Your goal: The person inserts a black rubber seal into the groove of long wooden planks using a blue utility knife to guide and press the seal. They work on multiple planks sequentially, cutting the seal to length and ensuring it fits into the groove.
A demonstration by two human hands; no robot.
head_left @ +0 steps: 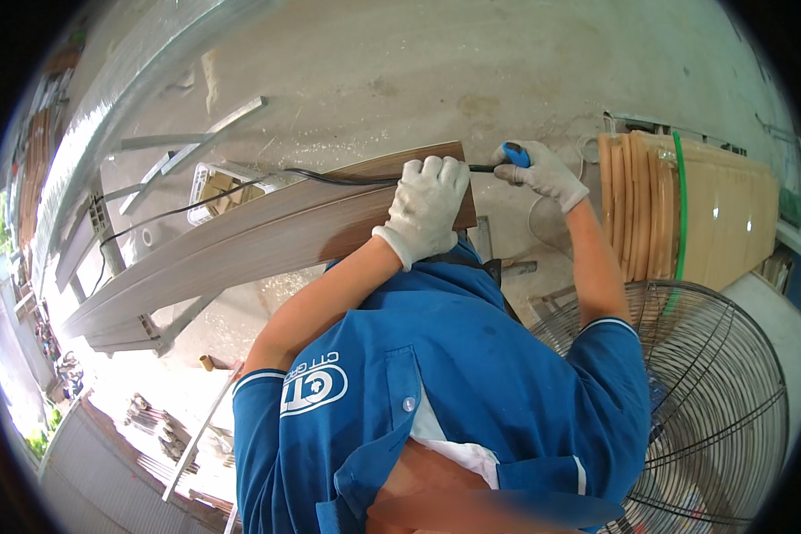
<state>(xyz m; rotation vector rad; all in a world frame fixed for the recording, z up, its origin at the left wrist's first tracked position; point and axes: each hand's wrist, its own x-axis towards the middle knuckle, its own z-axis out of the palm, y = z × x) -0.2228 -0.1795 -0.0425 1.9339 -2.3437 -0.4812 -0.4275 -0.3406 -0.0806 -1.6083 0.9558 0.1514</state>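
A long brown wood-grain plank (267, 222) runs from the far left to just in front of my body. Near its right end lies my left hand (423, 209), in a whitish glove, its fingers bent down over a black cord (347, 181). The cord trails along the plank from the left, passes under those fingers and comes out toward my right hand (547, 173). That hand, also gloved, is closed round a small blue-and-black handheld object (516, 155) just beyond the plank's end. My fingers hide most of this object, and its kind does not show.
A large black wire fan cage (712, 383) stands close on my right. Beyond it is a stack of tan boards (703, 200) with a green strap (682, 205). Metal bars (214, 133) and a white crate (209, 191) are at the left, beside a long plastic-wrapped stack (116, 98).
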